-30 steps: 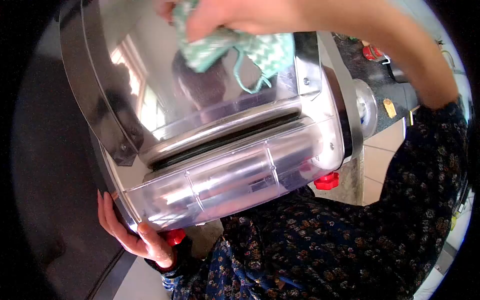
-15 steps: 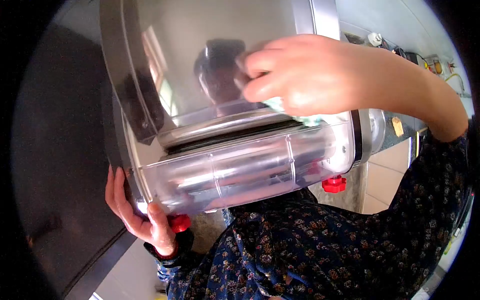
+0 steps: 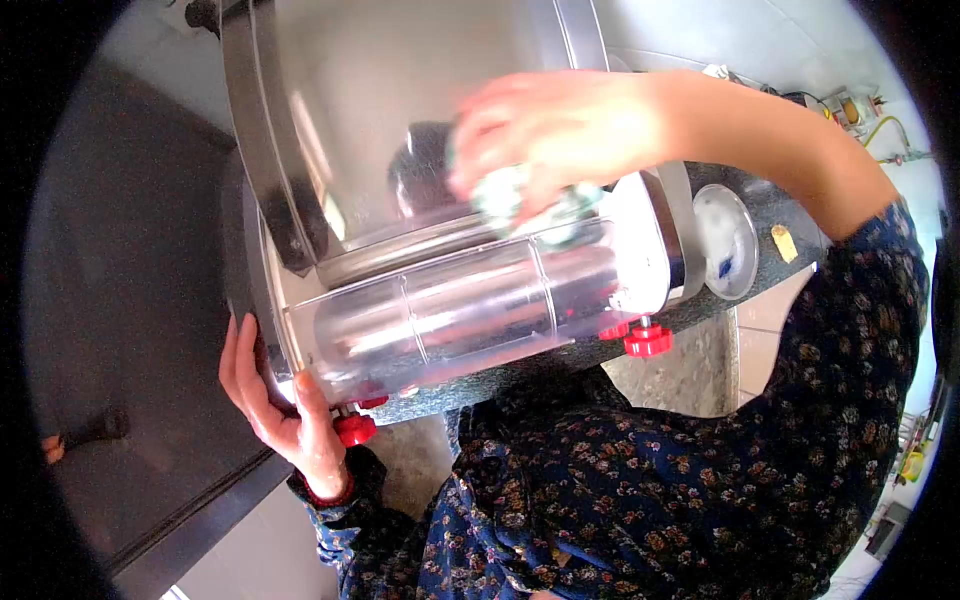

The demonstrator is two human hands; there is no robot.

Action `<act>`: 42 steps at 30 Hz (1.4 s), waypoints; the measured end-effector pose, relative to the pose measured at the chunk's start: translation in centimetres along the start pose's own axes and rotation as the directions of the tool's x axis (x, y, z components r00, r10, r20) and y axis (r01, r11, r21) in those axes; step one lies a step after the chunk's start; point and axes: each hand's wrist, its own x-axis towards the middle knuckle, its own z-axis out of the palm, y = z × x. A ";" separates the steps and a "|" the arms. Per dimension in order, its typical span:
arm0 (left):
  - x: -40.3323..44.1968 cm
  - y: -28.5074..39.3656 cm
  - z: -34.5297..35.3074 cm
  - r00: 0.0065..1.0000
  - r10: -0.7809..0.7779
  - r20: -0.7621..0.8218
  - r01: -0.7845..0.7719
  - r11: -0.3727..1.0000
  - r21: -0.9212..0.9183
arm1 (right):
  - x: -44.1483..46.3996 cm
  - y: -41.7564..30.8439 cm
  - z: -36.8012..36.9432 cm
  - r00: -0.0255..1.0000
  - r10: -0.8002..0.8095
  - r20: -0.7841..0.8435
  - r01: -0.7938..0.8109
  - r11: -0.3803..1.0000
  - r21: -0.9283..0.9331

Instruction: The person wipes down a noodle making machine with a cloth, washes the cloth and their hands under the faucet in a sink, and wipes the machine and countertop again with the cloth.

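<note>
A metal machine with a shiny sloping top and a clear plastic cover over a roller fills the middle of the view. My right hand, blurred by motion, presses a green and white cloth near the slot above the clear cover. My left hand grips the machine's lower left corner, thumb on the front edge and fingers along the side. Red knobs stick out below the machine's front edge, one of them close to my left thumb.
A dark glossy panel stands at the left. Right of the machine, a clear round dish and a small yellowish piece lie on the dark counter. Small items and a yellow tube are at the upper right.
My right hand has brought the cloth down from the upper sloping top to the slot area. The view has shifted, showing more counter below the machine. My left hand keeps its hold on the corner.
</note>
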 end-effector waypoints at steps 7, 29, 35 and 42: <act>0.4 0.1 -0.2 0.998 0.060 0.023 -0.062 0.993 0.100 | 0.2 -0.3 -0.5 0.917 0.371 0.145 -0.324 0.906 -0.272; 2.1 0.3 0.8 0.999 0.046 -0.016 -0.046 0.999 -0.013 | -6.8 -15.9 -2.6 -0.250 0.767 -0.591 0.065 0.623 0.780; 2.3 1.0 0.8 0.997 0.025 -0.077 -0.025 1.000 0.003 | -5.6 -21.2 20.4 -0.378 0.820 -0.429 -0.030 0.452 0.891; 2.2 1.0 1.0 0.990 0.076 -0.121 -0.062 0.991 0.119 | 3.0 -15.8 26.5 0.140 0.914 0.381 0.937 -0.247 0.246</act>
